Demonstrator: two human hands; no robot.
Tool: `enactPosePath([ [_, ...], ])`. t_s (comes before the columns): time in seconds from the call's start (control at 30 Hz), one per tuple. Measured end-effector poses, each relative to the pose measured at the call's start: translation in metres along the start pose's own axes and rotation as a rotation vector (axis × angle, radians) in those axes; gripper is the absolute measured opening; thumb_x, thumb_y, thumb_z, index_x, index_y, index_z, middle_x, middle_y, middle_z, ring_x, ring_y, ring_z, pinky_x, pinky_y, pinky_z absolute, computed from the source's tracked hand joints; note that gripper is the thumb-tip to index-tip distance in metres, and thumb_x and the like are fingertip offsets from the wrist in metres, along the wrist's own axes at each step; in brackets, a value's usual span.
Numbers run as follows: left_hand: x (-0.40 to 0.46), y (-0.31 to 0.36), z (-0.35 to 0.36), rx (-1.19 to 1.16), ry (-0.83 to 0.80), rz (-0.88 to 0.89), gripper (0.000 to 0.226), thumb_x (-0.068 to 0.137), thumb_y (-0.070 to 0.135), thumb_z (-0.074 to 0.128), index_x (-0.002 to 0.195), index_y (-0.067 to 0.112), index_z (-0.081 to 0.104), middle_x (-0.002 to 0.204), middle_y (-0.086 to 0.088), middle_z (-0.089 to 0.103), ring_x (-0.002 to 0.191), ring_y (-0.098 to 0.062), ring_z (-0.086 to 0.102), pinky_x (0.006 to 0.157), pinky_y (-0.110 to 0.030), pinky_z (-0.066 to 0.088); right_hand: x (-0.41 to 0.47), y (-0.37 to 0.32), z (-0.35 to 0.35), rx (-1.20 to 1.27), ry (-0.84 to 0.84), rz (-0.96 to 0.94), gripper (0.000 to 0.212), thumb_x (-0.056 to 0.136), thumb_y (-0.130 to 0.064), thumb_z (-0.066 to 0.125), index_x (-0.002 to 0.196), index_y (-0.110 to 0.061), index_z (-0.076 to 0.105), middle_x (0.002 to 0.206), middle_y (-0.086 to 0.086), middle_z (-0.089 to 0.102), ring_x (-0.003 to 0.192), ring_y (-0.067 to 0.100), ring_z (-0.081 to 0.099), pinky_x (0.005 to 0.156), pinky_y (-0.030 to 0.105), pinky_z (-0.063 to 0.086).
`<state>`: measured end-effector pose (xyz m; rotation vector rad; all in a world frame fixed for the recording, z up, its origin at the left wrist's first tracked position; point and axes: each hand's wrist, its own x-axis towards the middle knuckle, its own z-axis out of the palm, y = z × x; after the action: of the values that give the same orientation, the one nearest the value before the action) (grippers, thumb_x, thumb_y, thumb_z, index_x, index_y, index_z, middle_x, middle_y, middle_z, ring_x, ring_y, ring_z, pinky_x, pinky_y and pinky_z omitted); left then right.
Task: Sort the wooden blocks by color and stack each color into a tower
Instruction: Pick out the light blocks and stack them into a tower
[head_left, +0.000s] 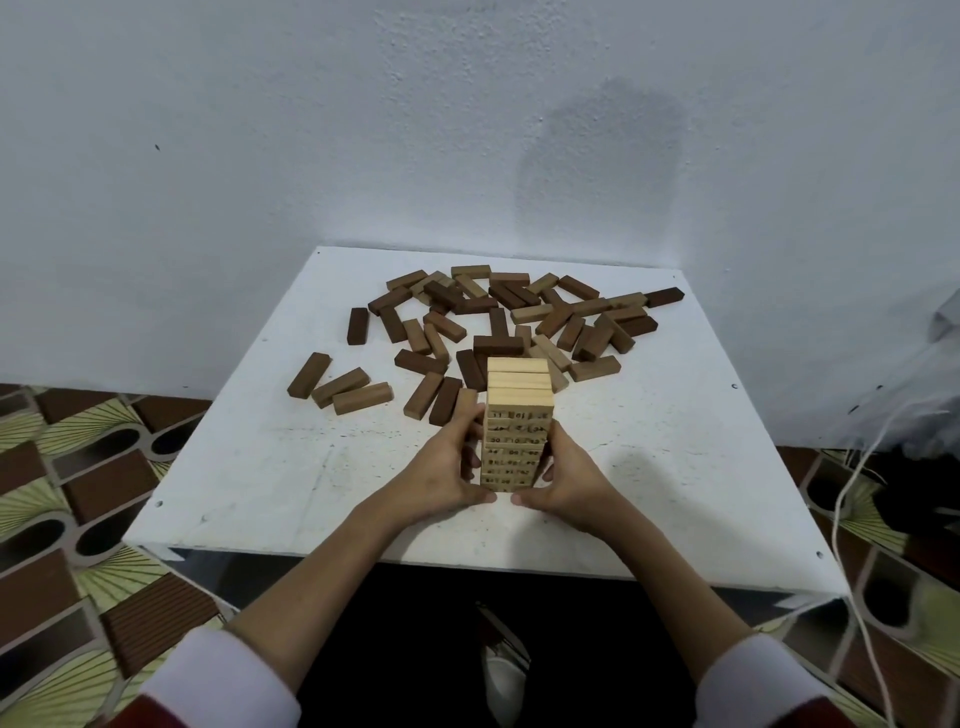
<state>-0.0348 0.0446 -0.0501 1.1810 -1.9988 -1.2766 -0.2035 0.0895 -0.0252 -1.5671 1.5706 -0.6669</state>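
From the head camera, on the square white counter (260, 467) stands a pale, light-wood block tower (517, 421) with dark markings on its near face. The left hand (447, 475) cups its left side, fingers curled against it; the right hand (569, 483) cups the right side likewise, both grips closed on the tower. Behind the tower lies a loose scatter of mid-brown and dark-brown wooden blocks (498, 312).
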Motion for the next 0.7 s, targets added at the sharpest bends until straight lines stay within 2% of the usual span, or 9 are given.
enactPosePath([
  [0.1,0.001,-0.003,0.002,-0.005,0.017,0.002,0.090,0.066,-0.002,0.078,0.126,0.047,0.033,0.116,-0.008,0.056,0.097,-0.034,0.057,0.074,-0.040,0.055,0.000,0.000,0.001,0.024,0.005,0.004,0.078,0.073,-0.001,0.074,0.136,-0.016,0.030,0.101,-0.013,0.046,0.080,0.000,0.049,0.059,0.000,0.040],
  [0.17,0.001,-0.003,0.003,-0.010,0.028,-0.001,0.090,0.066,-0.001,0.078,0.127,0.046,0.032,0.117,-0.008,0.056,0.099,-0.035,0.056,0.077,-0.042,0.053,0.001,0.001,0.002,0.048,0.013,0.008,0.079,0.073,0.000,0.074,0.136,-0.017,0.030,0.098,-0.017,0.045,0.081,0.001,0.050,0.058,0.000,0.040],
  [0.33,0.001,-0.007,0.005,-0.025,0.057,-0.021,0.093,0.068,-0.001,0.079,0.143,0.023,0.029,0.118,-0.006,0.057,0.094,-0.032,0.056,0.072,-0.028,0.051,0.000,0.003,0.003,0.089,0.031,-0.002,0.078,0.073,0.003,0.073,0.134,-0.020,0.031,0.096,-0.019,0.046,0.078,0.000,0.052,0.058,0.001,0.041],
  [0.5,0.001,-0.007,0.005,-0.032,0.064,-0.008,0.093,0.068,0.000,0.078,0.143,0.025,0.029,0.114,-0.007,0.059,0.089,-0.030,0.056,0.067,-0.026,0.050,0.003,0.006,0.003,0.111,0.025,-0.003,0.081,0.071,0.002,0.074,0.134,-0.023,0.028,0.103,-0.014,0.045,0.083,-0.001,0.051,0.057,0.000,0.041],
  [0.7,0.003,-0.008,0.006,-0.028,0.065,0.004,0.091,0.068,0.000,0.079,0.141,0.027,0.031,0.111,-0.007,0.060,0.081,-0.024,0.057,0.071,-0.033,0.053,0.006,0.012,0.001,0.138,0.024,-0.011,0.083,0.070,0.001,0.075,0.129,-0.032,0.026,0.108,-0.012,0.046,0.089,0.002,0.052,0.060,0.004,0.045],
])
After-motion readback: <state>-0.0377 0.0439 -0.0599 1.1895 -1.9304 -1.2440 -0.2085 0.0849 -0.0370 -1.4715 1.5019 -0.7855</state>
